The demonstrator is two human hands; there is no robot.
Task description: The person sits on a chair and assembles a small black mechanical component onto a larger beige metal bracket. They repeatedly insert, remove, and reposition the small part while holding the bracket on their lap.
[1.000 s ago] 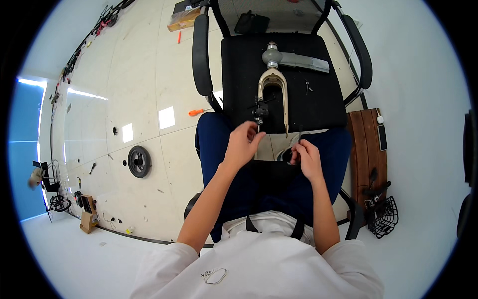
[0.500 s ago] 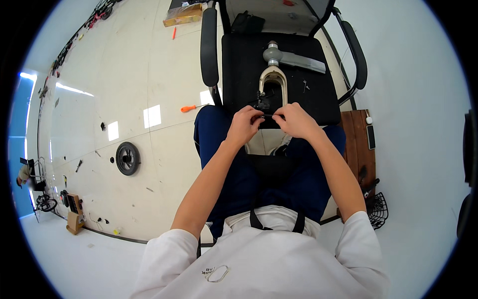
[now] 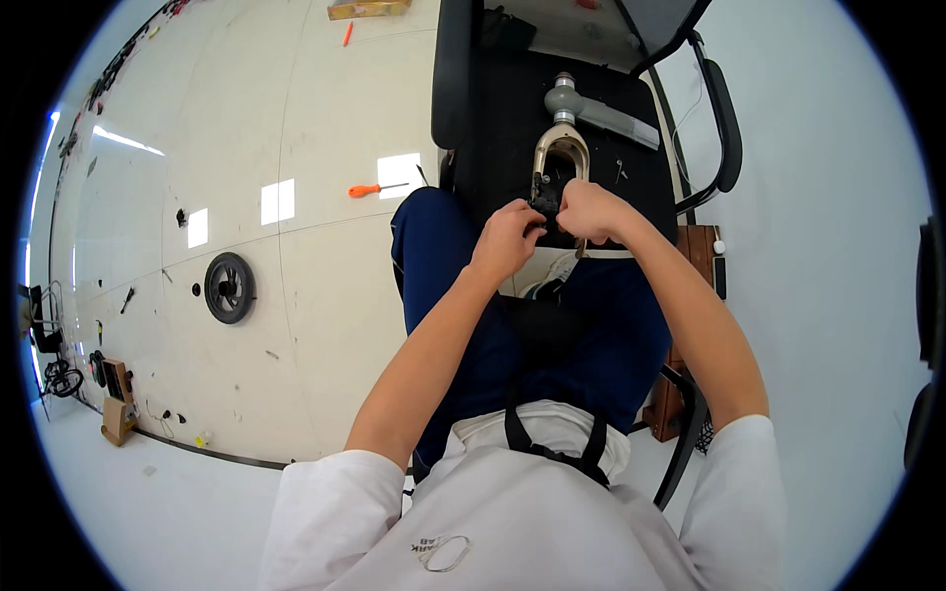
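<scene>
In front of me a bicycle fork (image 3: 543, 156) with gold-coloured legs lies on the black chair seat (image 3: 503, 108), its legs toward me. A small black mechanism (image 3: 544, 204) sits by its left leg, partly covered by my fingers. My left hand (image 3: 506, 239) is closed just below that mechanism, fingertips pinched; what lies between them is too small to make out. My right hand (image 3: 594, 213) is curled over the lower end of the right leg, close to the mechanism. Its fingertips point down and are mostly hidden, so whatever it grips does not show.
A grey-white strip (image 3: 621, 123) lies beside the fork's top, with small metal pieces (image 3: 620, 171) below it. On the floor to the left are an orange-handled screwdriver (image 3: 367, 190), a small black wheel (image 3: 229, 288) and scattered parts. Chair armrests (image 3: 451, 79) flank the seat.
My right hand has moved forward and turned downward over the fork's leg end. Before, both hands pinched close together at a thin dark piece. The whole view has shifted slightly.
</scene>
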